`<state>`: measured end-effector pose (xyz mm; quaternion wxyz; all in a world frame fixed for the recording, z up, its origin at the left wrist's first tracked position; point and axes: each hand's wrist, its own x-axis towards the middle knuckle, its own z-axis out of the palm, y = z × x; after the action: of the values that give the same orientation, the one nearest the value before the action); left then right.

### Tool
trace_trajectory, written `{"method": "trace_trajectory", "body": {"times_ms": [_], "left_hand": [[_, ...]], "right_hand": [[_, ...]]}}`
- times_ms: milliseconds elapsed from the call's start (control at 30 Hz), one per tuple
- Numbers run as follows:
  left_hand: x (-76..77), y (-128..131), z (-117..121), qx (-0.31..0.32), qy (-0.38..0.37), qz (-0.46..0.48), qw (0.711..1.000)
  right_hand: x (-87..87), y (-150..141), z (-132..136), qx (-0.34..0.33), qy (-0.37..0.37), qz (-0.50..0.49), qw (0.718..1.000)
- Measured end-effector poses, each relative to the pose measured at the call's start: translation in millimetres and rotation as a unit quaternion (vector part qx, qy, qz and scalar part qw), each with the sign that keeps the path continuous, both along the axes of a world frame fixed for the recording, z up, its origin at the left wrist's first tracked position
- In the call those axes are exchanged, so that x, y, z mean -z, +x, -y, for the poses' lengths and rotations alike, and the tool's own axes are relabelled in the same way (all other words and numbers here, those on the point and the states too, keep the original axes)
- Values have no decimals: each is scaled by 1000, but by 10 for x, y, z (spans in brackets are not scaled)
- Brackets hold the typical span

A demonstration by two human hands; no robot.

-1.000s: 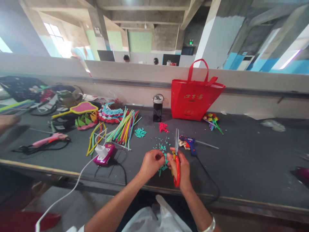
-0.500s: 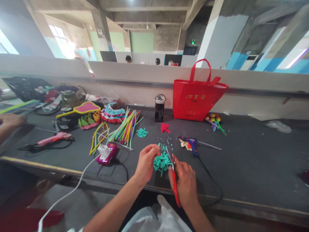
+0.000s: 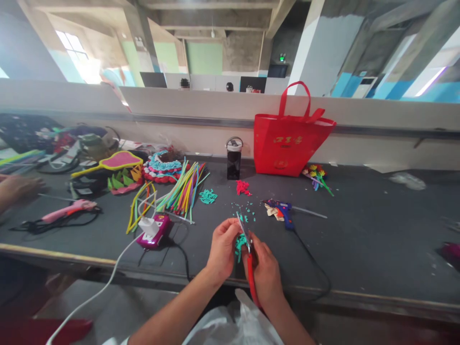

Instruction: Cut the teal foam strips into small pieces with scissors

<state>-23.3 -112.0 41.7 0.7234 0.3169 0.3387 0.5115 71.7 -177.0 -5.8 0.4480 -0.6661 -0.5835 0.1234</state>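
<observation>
My right hand (image 3: 266, 270) is wrapped round the red handles of a pair of scissors (image 3: 250, 275), whose metal blades point away from me. My left hand (image 3: 223, 247) is closed in a pinch right beside the blades. A small teal piece (image 3: 241, 218) shows at its fingertips, mostly hidden by the blades. Between and below the hands lies a pile of cut teal strips (image 3: 240, 247), partly covered. Tiny teal scraps (image 3: 248, 210) are scattered just beyond the fingertips. Farther off sit a small teal heap (image 3: 208, 196) and a small red heap (image 3: 243, 187).
A blue glue gun (image 3: 285, 211) with its cord lies right. Left are a purple power socket (image 3: 158, 230) with a white plug, a bundle of coloured stems (image 3: 187, 189) and a pink glue gun (image 3: 68, 211). Behind stand a black cup (image 3: 234, 163) and red bag (image 3: 293, 143). Another person's hand (image 3: 17, 189) is far left.
My hands have drawn closer together, the scissor blades now against my left fingertips and covering more of the teal pile. The view has shifted slightly. The other person's hand has moved.
</observation>
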Motion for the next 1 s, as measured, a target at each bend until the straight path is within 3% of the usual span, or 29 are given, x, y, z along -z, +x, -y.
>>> {"method": "trace_trajectory", "body": {"times_ms": [300, 1000], "left_hand": [[24, -40, 5, 1, 9, -16, 1000], [-32, -43, -45, 67, 10, -3, 998]], "right_hand": [[6, 8, -67, -10, -7, -19, 1000], [-1, -14, -51, -9, 15, -61, 998]]}}
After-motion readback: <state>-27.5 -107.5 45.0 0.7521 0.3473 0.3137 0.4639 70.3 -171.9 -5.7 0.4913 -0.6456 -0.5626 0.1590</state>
